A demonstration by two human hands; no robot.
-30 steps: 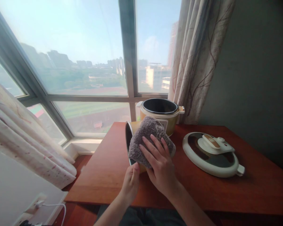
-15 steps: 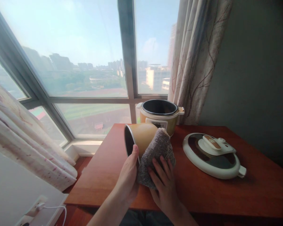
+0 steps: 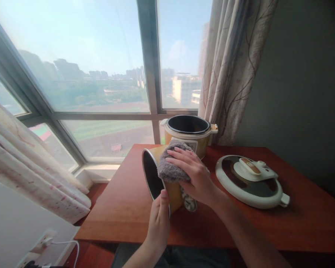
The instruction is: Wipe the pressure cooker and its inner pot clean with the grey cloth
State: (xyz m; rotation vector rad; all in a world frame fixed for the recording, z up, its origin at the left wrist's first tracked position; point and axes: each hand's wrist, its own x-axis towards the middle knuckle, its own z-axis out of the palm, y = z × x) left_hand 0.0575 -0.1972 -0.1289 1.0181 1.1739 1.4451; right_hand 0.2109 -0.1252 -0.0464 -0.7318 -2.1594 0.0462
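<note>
A yellow inner pot (image 3: 173, 190) with a dark inside lies tipped on its side on the red-brown table (image 3: 268, 223), its mouth facing left. My left hand (image 3: 159, 223) grips its near rim. My right hand (image 3: 194, 175) presses a grey fluffy cloth (image 3: 170, 169) flat against the top of the pot's outer wall, fingers spread over the cloth. Part of the cloth hangs down behind the pot.
A yellow electric cooker body (image 3: 190, 133) stands open at the table's back edge by the window. Its white lid (image 3: 251, 180) lies flat at the right. Curtains (image 3: 231, 67) hang behind. A socket with a white cable (image 3: 58, 243) sits at lower left.
My right hand slid the cloth down the pot's side, then back up onto its top. My left hand shifted along the near rim and the pot turned slightly.
</note>
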